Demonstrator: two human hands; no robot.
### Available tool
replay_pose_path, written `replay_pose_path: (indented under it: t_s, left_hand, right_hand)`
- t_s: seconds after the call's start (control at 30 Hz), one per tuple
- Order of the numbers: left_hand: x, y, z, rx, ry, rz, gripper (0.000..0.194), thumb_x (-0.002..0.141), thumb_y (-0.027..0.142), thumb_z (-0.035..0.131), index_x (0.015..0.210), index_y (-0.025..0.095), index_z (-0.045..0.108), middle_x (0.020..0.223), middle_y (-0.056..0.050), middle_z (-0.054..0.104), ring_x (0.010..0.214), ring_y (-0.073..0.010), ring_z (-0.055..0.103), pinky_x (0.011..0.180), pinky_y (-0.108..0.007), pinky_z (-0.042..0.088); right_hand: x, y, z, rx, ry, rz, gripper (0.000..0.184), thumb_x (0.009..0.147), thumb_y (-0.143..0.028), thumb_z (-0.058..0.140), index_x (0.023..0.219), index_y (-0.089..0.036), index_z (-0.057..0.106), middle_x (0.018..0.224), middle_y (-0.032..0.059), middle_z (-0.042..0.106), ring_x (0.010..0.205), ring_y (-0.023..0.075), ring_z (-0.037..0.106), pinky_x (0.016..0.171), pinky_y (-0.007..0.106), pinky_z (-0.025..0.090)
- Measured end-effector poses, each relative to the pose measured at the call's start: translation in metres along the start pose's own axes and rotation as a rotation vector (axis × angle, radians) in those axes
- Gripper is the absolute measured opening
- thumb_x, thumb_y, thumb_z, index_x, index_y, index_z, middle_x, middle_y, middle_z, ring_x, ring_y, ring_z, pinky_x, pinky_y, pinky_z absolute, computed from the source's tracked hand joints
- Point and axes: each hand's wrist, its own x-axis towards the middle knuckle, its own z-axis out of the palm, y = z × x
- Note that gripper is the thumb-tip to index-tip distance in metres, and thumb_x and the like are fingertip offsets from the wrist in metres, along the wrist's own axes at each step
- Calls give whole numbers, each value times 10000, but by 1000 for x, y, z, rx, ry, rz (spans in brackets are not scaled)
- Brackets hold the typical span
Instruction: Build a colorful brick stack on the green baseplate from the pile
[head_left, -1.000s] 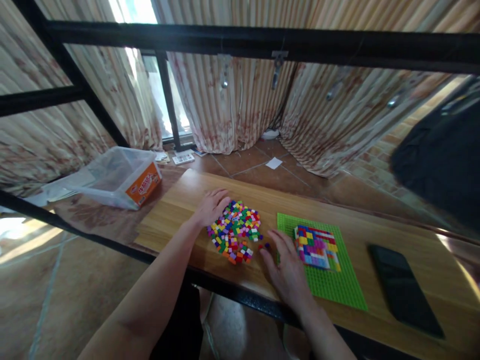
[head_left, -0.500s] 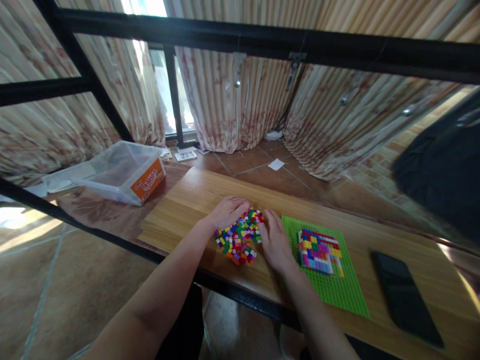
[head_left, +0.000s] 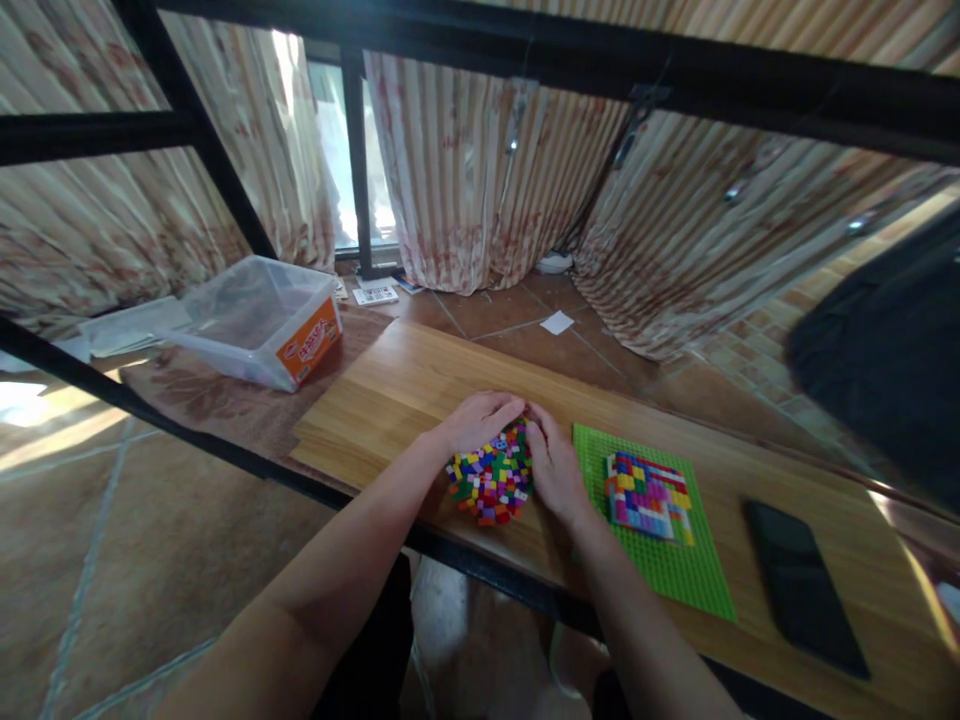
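Observation:
A heap of small, many-coloured toy bricks [head_left: 491, 480] lies on the wooden table. Cupped along its far left side is my left hand [head_left: 484, 420], fingers stretched out and touching the bricks. My right hand [head_left: 553, 465] curves round the heap's right side, its fingers extended and its fingertips close to those of the left. Neither hand grips a brick that I can make out. Just right of my right hand lies a green baseplate [head_left: 709, 570], bearing a block of joined coloured bricks [head_left: 649, 497].
A black phone [head_left: 806, 590] lies on the table [head_left: 390, 380] at the right. On the floor to the left stands a clear plastic box [head_left: 255, 320] with an orange label. A black metal bar [head_left: 480, 40] crosses above, and curtains hang behind.
My hands have come closer together at the far side of the heap. Between them the bricks are gathered into a tighter, rounder pile. The camera view has shifted slightly.

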Motion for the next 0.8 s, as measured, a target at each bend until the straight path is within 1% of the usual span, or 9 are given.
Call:
replay_pose_path:
  t_s: [0.07,0.17,0.27,0.33,0.43,0.53,0.67,0.8]
  left_hand:
    - [-1,3,1,-4,12,-28,504,981,447,265,1097,145,652,1121,-85,689,1041,-199,627,947,-321,459]
    - [-2,7,-1,-1,48,-68,517,978,469,259,1089,150,652,1115,-86,691,1048,-206,631,947,-332,462]
    - [-2,12,-7,8,94,-96,527,976,487,261,1065,146,652,1106,-92,691,1054,-215,627,947,-336,462]
    - [-3,16,-11,20,132,-113,524,977,488,263,1063,142,648,1096,-95,691,1042,-218,630,936,-340,467]
    - [-4,21,-15,38,191,-105,482,980,458,289,1080,143,639,1095,-93,692,1033,-208,633,921,-330,475]
    - [-6,22,-14,62,224,-67,402,975,400,347,1105,148,632,1111,-85,689,1047,-195,628,923,-318,479]
    - [-4,17,-10,97,219,-100,326,940,338,437,1113,146,636,1095,-86,699,993,-189,648,893,-319,502]
    - [0,16,-6,113,200,-107,302,909,296,483,1115,142,642,1086,-87,706,959,-188,660,874,-318,513]
  right_hand:
    - [-7,-2,-5,-22,-9,5,482,959,-423,329,1325,-159,500,1329,135,571,1232,225,520,1052,436,386]
    - [-21,-5,-15,-120,2,5,445,944,-396,379,1283,-158,540,1273,141,603,1185,242,548,1020,455,409]
    - [-36,-8,-23,-187,7,-22,379,928,-359,420,1217,-184,591,1200,121,631,1104,237,584,963,442,450]
    - [-43,-9,-24,-209,15,-39,340,922,-337,436,1167,-194,625,1178,114,634,1070,232,592,935,427,468]
    - [-46,-10,-16,-243,35,-70,312,914,-335,468,1108,-192,666,1168,118,634,1073,244,576,932,432,462]
    - [-39,-11,-3,-282,39,-123,297,901,-347,505,1079,-196,690,1125,112,649,1060,255,560,920,443,454]
    - [-29,-12,10,-332,36,-164,249,883,-330,540,1027,-232,716,1093,93,658,1031,259,549,905,449,437]
    - [-29,-12,12,-310,32,-129,194,871,-303,558,928,-248,736,1026,73,674,991,249,559,905,448,428]
